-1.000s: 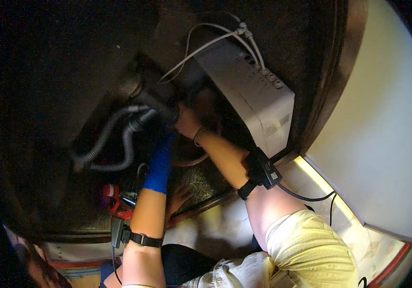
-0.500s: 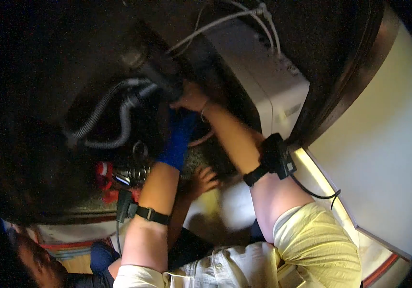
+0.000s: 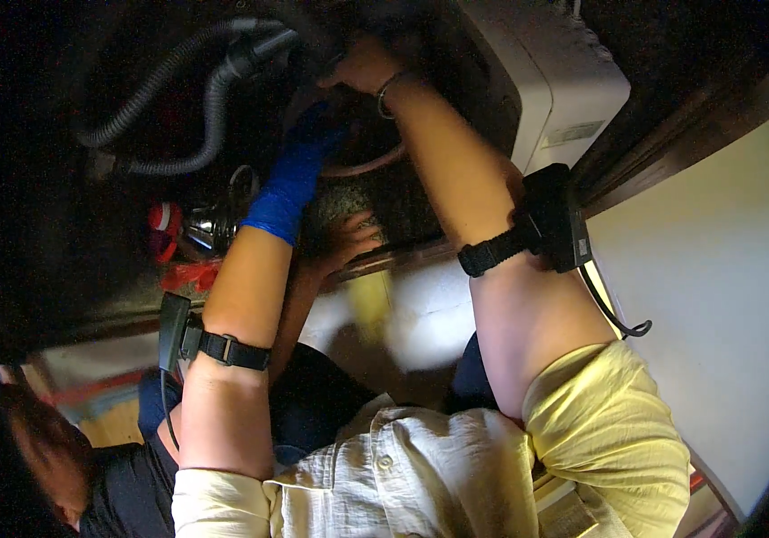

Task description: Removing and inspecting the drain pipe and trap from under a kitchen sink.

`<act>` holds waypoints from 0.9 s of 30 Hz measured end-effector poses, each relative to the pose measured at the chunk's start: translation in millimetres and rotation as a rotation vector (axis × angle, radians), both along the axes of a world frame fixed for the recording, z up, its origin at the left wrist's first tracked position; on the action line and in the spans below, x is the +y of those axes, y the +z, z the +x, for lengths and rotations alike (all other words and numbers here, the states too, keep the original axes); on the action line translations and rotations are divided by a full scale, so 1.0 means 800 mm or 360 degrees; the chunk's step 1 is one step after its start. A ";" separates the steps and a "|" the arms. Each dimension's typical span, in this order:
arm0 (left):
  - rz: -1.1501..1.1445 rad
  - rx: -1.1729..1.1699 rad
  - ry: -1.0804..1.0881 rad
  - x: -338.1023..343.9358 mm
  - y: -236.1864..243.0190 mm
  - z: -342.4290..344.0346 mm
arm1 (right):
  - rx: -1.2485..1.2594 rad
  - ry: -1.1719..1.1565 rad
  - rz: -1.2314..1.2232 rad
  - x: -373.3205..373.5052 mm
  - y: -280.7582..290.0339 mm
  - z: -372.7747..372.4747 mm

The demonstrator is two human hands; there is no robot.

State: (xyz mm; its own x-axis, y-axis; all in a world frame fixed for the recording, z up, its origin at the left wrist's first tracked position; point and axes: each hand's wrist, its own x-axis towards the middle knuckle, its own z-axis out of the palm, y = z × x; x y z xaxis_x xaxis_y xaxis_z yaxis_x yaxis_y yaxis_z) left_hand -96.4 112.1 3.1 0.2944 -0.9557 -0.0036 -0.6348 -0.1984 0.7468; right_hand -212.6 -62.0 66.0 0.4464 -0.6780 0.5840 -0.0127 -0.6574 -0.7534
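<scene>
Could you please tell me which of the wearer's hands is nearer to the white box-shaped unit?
Right: the bare right hand is to the left of the white box-shaped unit, while the blue-gloved left hand is farther left and lower in the picture.

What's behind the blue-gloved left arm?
Another person's hand and part of their forearm show past its right edge. Whatever lies directly behind the gloved arm is covered, so can't be seen.

Speckled cabinet floor (image 3: 338,203): red plastic (image 3: 189,276), red-and-white object (image 3: 165,219).
</scene>
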 end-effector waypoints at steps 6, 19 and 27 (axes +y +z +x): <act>0.0477 0.1049 0.0374 0.053 -0.004 -0.044 | 0.0401 -0.0174 -0.0223 -0.015 -0.024 0.015; 0.0678 -0.1078 -0.0096 0.116 -0.178 -0.125 | -0.0096 0.0258 0.0386 -0.005 -0.001 -0.026; 0.0878 -0.1026 -0.0193 0.124 -0.152 -0.104 | -0.0274 0.0233 -0.0003 -0.011 0.004 -0.022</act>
State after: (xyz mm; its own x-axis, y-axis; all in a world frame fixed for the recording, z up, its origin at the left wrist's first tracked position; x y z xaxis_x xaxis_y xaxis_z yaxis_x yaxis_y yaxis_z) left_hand -179.2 211.6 -118.8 0.2944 -0.8916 -0.3442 -0.9426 -0.3302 0.0491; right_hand -230.4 -70.8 68.9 0.4334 -0.6123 0.6613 0.2114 -0.6442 -0.7351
